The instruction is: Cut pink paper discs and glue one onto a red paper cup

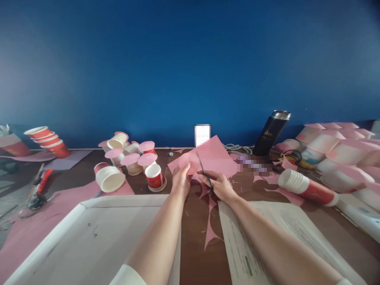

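My left hand (181,177) is closed on a round pink paper disc (190,160), the thumb lying on its face. Closed around the dark handles of a pair of scissors (205,171) is my right hand (219,185), just right of the disc. The blades point up and away beside the disc's right edge; whether they touch it I cannot tell. Behind both hands lies a larger pink sheet (218,156). Jagged pink offcuts (210,231) lie below the hands on the brown table (197,259).
Paper cups with pink discs (130,159) stand left of centre, near a red cup (155,178). A white tray (118,201) and printed sheets (280,215) lie in front. At right are a black flask (270,134), stacked cups (308,188) and many pink-topped cups (344,152).
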The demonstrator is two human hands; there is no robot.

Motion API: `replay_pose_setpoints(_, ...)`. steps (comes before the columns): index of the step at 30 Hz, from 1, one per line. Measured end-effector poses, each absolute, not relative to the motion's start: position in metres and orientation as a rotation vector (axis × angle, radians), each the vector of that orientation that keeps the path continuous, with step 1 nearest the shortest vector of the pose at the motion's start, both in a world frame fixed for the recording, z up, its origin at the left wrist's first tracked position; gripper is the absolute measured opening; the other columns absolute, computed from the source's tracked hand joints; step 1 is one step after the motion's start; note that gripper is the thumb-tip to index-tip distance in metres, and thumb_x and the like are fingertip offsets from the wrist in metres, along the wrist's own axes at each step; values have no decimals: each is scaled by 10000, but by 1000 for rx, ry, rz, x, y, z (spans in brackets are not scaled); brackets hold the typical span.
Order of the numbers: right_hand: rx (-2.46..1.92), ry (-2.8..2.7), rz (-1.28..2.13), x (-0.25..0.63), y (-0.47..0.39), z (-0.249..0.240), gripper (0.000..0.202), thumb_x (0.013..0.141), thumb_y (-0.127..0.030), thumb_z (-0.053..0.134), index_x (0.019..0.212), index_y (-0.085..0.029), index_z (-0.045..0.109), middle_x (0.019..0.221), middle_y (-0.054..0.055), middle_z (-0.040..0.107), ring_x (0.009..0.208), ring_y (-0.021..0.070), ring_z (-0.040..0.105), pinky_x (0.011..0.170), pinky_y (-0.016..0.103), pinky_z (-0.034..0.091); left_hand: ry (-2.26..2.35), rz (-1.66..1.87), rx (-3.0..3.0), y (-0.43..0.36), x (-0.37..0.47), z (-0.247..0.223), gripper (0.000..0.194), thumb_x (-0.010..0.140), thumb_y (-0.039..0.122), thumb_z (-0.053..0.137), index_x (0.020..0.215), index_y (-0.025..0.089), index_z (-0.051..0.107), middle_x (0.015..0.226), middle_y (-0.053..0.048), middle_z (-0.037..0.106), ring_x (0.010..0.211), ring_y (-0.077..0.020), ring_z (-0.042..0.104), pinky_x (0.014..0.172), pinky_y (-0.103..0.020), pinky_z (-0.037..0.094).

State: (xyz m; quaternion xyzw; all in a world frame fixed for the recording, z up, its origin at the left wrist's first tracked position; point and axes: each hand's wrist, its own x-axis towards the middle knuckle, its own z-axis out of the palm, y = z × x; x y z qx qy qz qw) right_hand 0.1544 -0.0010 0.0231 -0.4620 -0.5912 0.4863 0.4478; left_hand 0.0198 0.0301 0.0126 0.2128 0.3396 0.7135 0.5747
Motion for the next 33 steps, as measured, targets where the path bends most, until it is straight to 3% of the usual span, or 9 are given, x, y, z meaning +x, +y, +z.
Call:
replay_pose_setpoints(24, -1187, -1465, 1143, 154, 3, 19, 482, 716, -556, 659, 991, -167, 730, 685, 19, 646, 642, 150, 555, 616, 261, 438, 770, 1657, 523, 29, 20, 12, 350, 614, 235, 784, 915, 122, 645, 845, -75, 698, 751, -178, 665, 708, -300, 516)
replay_pose_setpoints(33, -1178, -1428, 1179, 154, 5, 16, 528, 672, -565, 700, 1002, -153, 725, 594, -5, 594, 551, 119, 502, 554, 251, 405, 781, 1650, 511, 30, 19, 11, 353, 616, 219, 788, 926, 138, 640, 839, -57, 693, 755, -168, 657, 716, -290, 505)
